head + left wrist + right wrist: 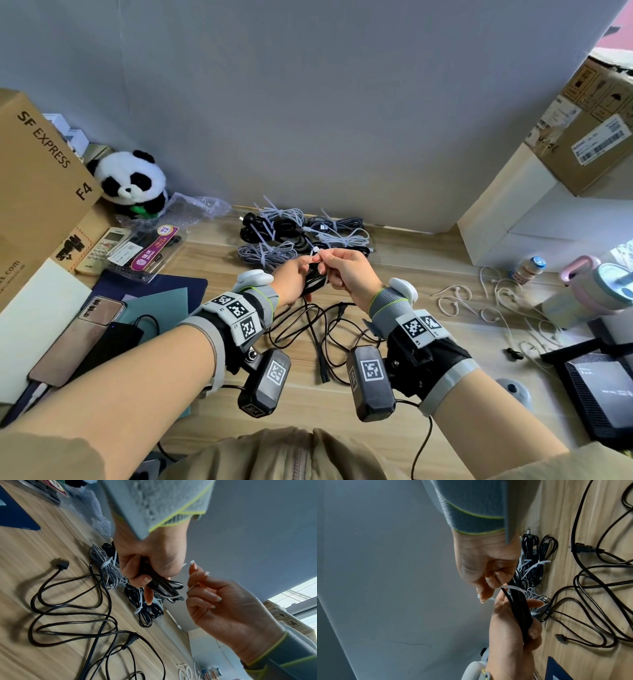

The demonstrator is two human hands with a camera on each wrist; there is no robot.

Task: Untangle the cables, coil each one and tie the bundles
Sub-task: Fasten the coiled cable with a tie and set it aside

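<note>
My left hand [295,279] grips a coiled black cable [313,283] just above the wooden table [404,260]. A white zip tie [317,251] is looped around that coil [164,586], and my right hand [342,269] pinches the tie's ends. In the right wrist view the tie [513,588] crosses the black coil [520,608] between my right hand [488,582] and my left hand [517,627]. Under my hands lie loose tangled black cables [318,330]. Several tied bundles [301,233] lie behind them by the wall.
Spare white zip ties [493,301] lie scattered on the right near a small bottle [529,269] and a pink cup [596,281]. On the left are a cardboard box [37,178], a plush panda [132,183], a phone [77,339] and a dark power bank [113,342].
</note>
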